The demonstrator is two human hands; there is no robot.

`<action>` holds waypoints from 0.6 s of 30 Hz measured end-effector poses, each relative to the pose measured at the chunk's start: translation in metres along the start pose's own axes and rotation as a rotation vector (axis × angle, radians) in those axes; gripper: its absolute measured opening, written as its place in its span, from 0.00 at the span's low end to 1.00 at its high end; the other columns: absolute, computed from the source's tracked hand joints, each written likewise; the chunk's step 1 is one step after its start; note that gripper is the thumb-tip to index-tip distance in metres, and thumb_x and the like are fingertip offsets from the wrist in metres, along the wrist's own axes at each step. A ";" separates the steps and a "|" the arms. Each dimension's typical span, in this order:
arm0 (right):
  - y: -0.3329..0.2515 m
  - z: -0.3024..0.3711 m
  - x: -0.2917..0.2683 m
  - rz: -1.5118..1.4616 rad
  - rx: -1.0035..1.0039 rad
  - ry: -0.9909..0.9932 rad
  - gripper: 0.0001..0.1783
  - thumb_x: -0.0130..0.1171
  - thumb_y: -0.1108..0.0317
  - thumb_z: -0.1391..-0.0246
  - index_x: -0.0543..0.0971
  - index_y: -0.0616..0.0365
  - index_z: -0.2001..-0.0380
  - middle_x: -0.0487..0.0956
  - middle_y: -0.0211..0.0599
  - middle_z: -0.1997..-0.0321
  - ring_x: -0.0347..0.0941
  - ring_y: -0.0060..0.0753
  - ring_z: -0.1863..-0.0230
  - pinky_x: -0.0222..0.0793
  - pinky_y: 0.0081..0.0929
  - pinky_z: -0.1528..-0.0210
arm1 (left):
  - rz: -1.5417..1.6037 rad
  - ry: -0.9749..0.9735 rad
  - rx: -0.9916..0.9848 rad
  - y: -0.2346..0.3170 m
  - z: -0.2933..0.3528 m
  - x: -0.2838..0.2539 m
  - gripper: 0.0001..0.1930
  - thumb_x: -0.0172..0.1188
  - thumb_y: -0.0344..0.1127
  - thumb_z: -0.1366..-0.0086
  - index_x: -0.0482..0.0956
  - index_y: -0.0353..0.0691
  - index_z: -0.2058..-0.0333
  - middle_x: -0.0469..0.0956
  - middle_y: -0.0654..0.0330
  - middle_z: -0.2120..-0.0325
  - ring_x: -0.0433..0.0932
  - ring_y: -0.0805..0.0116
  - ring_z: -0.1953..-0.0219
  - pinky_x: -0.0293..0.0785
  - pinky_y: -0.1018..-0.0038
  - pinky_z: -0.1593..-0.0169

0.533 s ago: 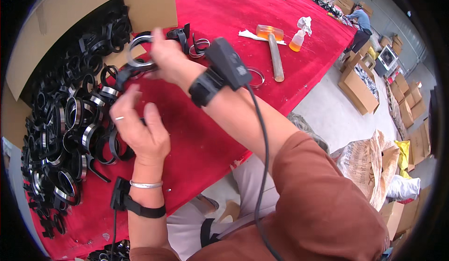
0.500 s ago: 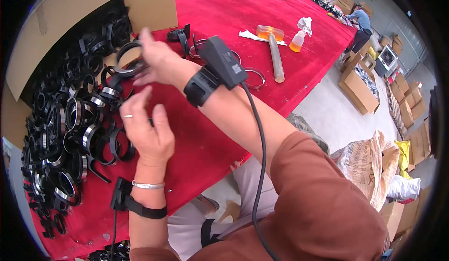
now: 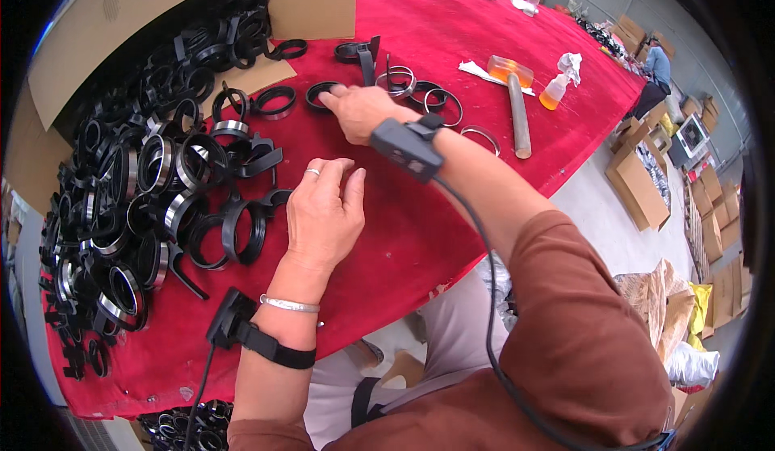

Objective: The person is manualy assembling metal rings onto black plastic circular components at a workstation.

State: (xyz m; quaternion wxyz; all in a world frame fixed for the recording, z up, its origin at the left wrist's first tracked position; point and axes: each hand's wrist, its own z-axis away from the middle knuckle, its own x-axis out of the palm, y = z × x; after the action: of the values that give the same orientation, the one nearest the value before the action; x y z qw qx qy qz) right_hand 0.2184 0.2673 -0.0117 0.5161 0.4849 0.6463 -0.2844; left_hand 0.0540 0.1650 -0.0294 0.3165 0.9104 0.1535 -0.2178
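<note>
My right hand (image 3: pixel 363 113) reaches over the table, its fingers closed at the right rim of a black ring (image 3: pixel 315 102); the thumb side is partly hidden. Another black ring (image 3: pixel 275 102) with a metal band lies just left of it. Nearer to me, my left hand (image 3: pixel 325 218) hovers over the red cloth, fingers half bent and apart, with nothing visible in it. Left of that hand spreads a heap of black rings (image 3: pixel 161 168), many with silver bands and curved tabs. Beyond my right wrist lie several metal and black rings (image 3: pixel 442 107).
A grey rod (image 3: pixel 517 116) rests on the red table (image 3: pixel 420 23) beside an orange-liquid bottle (image 3: pixel 510 71). Another bottle (image 3: pixel 554 92) stands near. Cardboard panels (image 3: pixel 311 3) border the heap. Cartons (image 3: pixel 638 180) stand on the floor at right; a person (image 3: pixel 656 71) works far off.
The view has shifted, so the table appears further right. My right hand has moved right, off the ring at the heap's edge, to another black ring. My left hand remains free.
</note>
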 end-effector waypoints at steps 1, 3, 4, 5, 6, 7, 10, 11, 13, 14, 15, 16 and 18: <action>0.002 -0.004 0.010 0.030 0.084 -0.101 0.13 0.54 0.72 0.55 0.75 0.60 0.62 0.74 0.45 0.58 0.74 0.47 0.58 0.73 0.38 0.58 | 0.030 0.002 -0.003 0.003 -0.002 0.000 0.07 0.58 0.29 0.41 0.75 0.34 0.65 0.75 0.55 0.73 0.75 0.66 0.76 0.71 0.73 0.71; -0.005 -0.006 0.008 -0.033 0.072 -0.062 0.10 0.54 0.69 0.51 0.76 0.62 0.65 0.75 0.47 0.62 0.75 0.48 0.60 0.73 0.39 0.61 | 0.081 0.031 -0.128 -0.002 -0.001 0.003 0.08 0.55 0.31 0.38 0.75 0.33 0.63 0.76 0.54 0.71 0.76 0.67 0.75 0.73 0.73 0.70; -0.010 0.000 0.010 -0.205 0.139 0.081 0.10 0.54 0.67 0.50 0.76 0.62 0.67 0.76 0.47 0.64 0.75 0.48 0.62 0.72 0.39 0.63 | 0.131 0.060 -0.253 -0.005 -0.002 0.004 0.09 0.53 0.32 0.36 0.75 0.32 0.62 0.77 0.54 0.69 0.77 0.68 0.73 0.74 0.74 0.69; -0.025 0.007 0.002 -0.386 0.193 0.223 0.11 0.55 0.65 0.49 0.76 0.63 0.68 0.76 0.48 0.66 0.75 0.48 0.64 0.72 0.38 0.65 | 0.424 0.012 -0.512 -0.007 -0.001 0.000 0.20 0.48 0.44 0.32 0.71 0.28 0.56 0.76 0.49 0.62 0.78 0.65 0.62 0.75 0.71 0.59; -0.036 0.017 -0.010 -0.654 0.241 0.335 0.11 0.54 0.65 0.46 0.75 0.65 0.69 0.77 0.45 0.70 0.75 0.40 0.70 0.70 0.32 0.69 | 0.749 0.099 -0.730 -0.006 -0.006 -0.001 0.26 0.46 0.49 0.33 0.68 0.26 0.54 0.74 0.47 0.59 0.76 0.61 0.58 0.73 0.69 0.54; -0.041 0.025 -0.017 -1.091 0.369 0.238 0.10 0.52 0.67 0.43 0.74 0.64 0.67 0.77 0.41 0.71 0.72 0.28 0.75 0.69 0.24 0.74 | 1.075 0.186 -0.946 -0.006 -0.010 -0.001 0.31 0.44 0.55 0.33 0.65 0.24 0.52 0.72 0.45 0.57 0.74 0.57 0.53 0.71 0.66 0.49; -0.063 0.070 -0.038 -2.032 0.502 0.177 0.09 0.52 0.70 0.43 0.73 0.63 0.61 0.76 0.37 0.72 0.68 0.19 0.78 0.66 0.19 0.78 | 1.394 -0.082 -0.839 -0.023 -0.006 -0.011 0.29 0.48 0.53 0.34 0.66 0.27 0.52 0.73 0.49 0.60 0.74 0.58 0.58 0.72 0.64 0.52; -0.064 0.080 -0.042 -2.156 0.506 0.124 0.09 0.52 0.71 0.43 0.73 0.63 0.60 0.76 0.36 0.71 0.68 0.19 0.79 0.66 0.18 0.79 | 1.419 -0.171 -0.775 -0.020 -0.007 -0.012 0.25 0.51 0.49 0.34 0.67 0.28 0.54 0.73 0.51 0.63 0.75 0.61 0.61 0.74 0.65 0.56; -0.068 0.093 -0.048 -1.994 0.504 0.096 0.08 0.52 0.74 0.44 0.73 0.63 0.60 0.77 0.37 0.70 0.71 0.22 0.76 0.69 0.18 0.77 | 1.336 -0.065 -0.763 -0.005 -0.008 -0.012 0.13 0.55 0.39 0.36 0.73 0.33 0.66 0.75 0.58 0.73 0.75 0.68 0.71 0.74 0.73 0.67; -0.068 0.099 -0.050 -2.050 0.540 0.084 0.08 0.52 0.75 0.44 0.73 0.63 0.60 0.77 0.39 0.69 0.72 0.23 0.75 0.70 0.19 0.76 | 1.233 -0.073 -0.744 -0.001 -0.009 -0.012 0.12 0.55 0.39 0.36 0.73 0.34 0.67 0.75 0.59 0.73 0.76 0.69 0.71 0.74 0.73 0.66; -0.069 0.105 -0.052 -2.107 0.576 0.073 0.08 0.51 0.75 0.44 0.73 0.63 0.61 0.77 0.40 0.67 0.73 0.23 0.74 0.72 0.20 0.74 | 1.130 -0.080 -0.723 0.004 -0.008 -0.011 0.11 0.56 0.39 0.36 0.73 0.35 0.68 0.75 0.60 0.72 0.76 0.69 0.70 0.74 0.73 0.66; -0.070 0.112 -0.056 -2.099 0.592 0.088 0.08 0.51 0.75 0.44 0.73 0.63 0.61 0.77 0.40 0.67 0.73 0.23 0.74 0.72 0.20 0.74 | 1.042 -0.034 -0.726 0.005 -0.007 -0.006 0.12 0.56 0.40 0.36 0.74 0.34 0.67 0.75 0.60 0.73 0.75 0.73 0.72 0.73 0.76 0.67; -0.072 0.121 -0.062 -2.225 0.599 0.151 0.11 0.55 0.72 0.45 0.72 0.65 0.60 0.78 0.40 0.65 0.74 0.27 0.72 0.73 0.25 0.70 | 0.890 -0.014 -0.699 0.003 -0.005 -0.005 0.13 0.55 0.39 0.36 0.74 0.33 0.65 0.75 0.61 0.74 0.74 0.76 0.73 0.71 0.79 0.67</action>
State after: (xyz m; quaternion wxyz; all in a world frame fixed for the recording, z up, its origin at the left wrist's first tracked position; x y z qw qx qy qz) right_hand 0.1989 0.1147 0.0004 -0.1959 -0.2341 0.6520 -0.6941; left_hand 0.0523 0.1655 -0.0221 0.6616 0.7269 -0.1841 -0.0055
